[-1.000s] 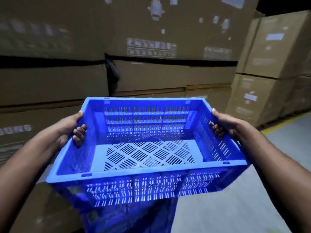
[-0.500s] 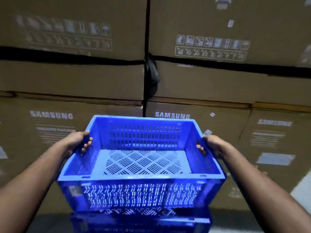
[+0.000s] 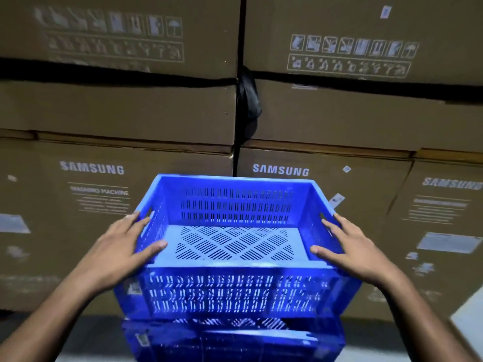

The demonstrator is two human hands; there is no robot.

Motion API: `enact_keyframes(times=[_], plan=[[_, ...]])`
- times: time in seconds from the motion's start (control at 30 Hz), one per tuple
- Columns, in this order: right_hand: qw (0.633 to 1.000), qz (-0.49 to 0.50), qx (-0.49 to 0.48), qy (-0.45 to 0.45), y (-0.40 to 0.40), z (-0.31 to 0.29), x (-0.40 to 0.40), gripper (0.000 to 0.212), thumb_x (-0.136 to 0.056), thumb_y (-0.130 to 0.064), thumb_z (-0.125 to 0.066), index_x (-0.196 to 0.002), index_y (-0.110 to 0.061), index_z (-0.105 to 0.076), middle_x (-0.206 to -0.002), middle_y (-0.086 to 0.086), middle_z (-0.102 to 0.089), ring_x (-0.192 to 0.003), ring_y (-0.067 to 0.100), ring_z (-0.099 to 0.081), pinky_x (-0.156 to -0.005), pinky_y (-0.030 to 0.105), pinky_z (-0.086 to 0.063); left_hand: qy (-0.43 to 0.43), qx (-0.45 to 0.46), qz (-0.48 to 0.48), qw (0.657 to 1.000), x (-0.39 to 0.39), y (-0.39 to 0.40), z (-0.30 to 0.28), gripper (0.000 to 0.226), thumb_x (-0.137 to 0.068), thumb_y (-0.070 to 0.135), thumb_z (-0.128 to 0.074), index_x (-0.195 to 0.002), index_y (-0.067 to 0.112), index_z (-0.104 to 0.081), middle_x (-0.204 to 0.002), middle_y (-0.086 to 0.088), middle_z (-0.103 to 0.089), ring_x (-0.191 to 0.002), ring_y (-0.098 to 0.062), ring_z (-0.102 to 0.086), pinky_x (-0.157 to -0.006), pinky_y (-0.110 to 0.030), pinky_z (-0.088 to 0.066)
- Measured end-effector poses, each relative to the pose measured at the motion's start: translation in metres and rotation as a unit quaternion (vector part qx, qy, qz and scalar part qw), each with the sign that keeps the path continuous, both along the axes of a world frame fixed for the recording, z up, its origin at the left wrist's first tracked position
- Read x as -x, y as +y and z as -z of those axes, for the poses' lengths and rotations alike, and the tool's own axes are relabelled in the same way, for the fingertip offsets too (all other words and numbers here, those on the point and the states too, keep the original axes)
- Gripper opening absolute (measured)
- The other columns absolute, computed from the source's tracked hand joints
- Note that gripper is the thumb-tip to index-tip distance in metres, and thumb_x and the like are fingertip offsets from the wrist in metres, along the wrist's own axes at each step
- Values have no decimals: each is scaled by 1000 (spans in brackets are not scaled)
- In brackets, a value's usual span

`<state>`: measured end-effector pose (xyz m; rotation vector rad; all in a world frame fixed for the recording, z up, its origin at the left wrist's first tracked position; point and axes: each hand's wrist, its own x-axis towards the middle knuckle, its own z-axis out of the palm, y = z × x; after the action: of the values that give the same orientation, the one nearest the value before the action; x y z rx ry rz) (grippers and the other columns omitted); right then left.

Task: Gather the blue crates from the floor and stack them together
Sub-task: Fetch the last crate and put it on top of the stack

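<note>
Two blue crates stacked: lower crate (image 3: 230, 343) nearest, top crate (image 3: 235, 246) seated on it, empty. Left hand (image 3: 122, 246) flat against its left rim, fingers spread, gripping nothing; right hand (image 3: 347, 246) likewise at the right rim, fingers apart. Behind, close, cardboard boxes (image 3: 324, 118) walled high, printed SAMSUNG.

Top blue crate (image 3: 230, 246) — open, empty, upright, slotted walls and a diagonally slotted floor, handle cut-outs in both short sides. It sits on another blue crate (image 3: 232, 340) below, same slotted build, only its upper part in view — the two roughly aligned, top one looks slightly wider in frame.
</note>
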<state>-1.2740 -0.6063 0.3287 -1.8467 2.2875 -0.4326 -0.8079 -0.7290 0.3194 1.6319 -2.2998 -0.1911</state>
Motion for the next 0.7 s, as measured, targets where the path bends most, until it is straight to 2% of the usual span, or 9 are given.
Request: enact_keyframes(times=[0.1,0.23,0.3,0.43,0.53,0.63,0.7], plan=[[998,-29,-45,-37,9,-8,-5,139,-43,-102,-45,-157,-30,-9,-163,-11,6,-147,0,13,-123,33,-10,-23,7,44,999,-6,10,0,120,-59,99,-24,-153,24,-21,-163,4,-9,-149,-10,-5,-120,-32,-14],[997,-27,-74,9,11,-9,-13,156,-34,-98,-60,-157,-23,2,-161,-8,15,-145,2,22,-119,25,1,-79,-35,82,993,-7,1,1,141,-48,103,-36,-155,19,2,-162,4,13,-147,-9,19,-121,-30,-1],[997,-10,-62,39,14,-5,-19,154,-37,-100,-55,-157,-21,2,-163,-3,13,-147,5,18,-119,24,1,-94,-26,89,991,-7,-13,2,146,-45,104,-31,-155,14,1,-162,0,9,-148,-12,15,-122,-31,-1],[995,19,-56,85,19,-2,-32,148,-43,-105,-38,-157,-19,3,-164,0,5,-150,10,10,-122,30,-4,-107,-10,110,988,-7,-37,1,151,-41,107,-8,-154,8,-2,-163,-8,1,-150,-18,6,-123,-36,-4],[993,26,-50,101,16,-7,-33,155,-37,-108,-28,-157,-13,-6,-165,3,-5,-151,13,0,-121,26,-4,-107,-3,109,988,-2,-30,3,146,-46,103,-10,-154,5,1,-163,-11,3,-150,-22,5,-123,-39,-3],[995,25,-34,86,12,-11,-35,156,-35,-108,-31,-156,-11,-10,-164,3,-12,-151,14,-6,-120,24,-6,-98,-5,96,991,-5,-19,7,142,-49,100,-16,-154,6,3,-163,-10,4,-150,-23,5,-123,-40,-4],[995,17,-21,92,19,-8,-41,153,-40,-107,-34,-157,-11,-8,-164,3,-12,-151,15,-5,-121,27,-8,-88,-12,94,992,-10,-20,5,144,-46,100,-19,-154,6,2,-163,-9,4,-150,-21,5,-123,-38,-4]])
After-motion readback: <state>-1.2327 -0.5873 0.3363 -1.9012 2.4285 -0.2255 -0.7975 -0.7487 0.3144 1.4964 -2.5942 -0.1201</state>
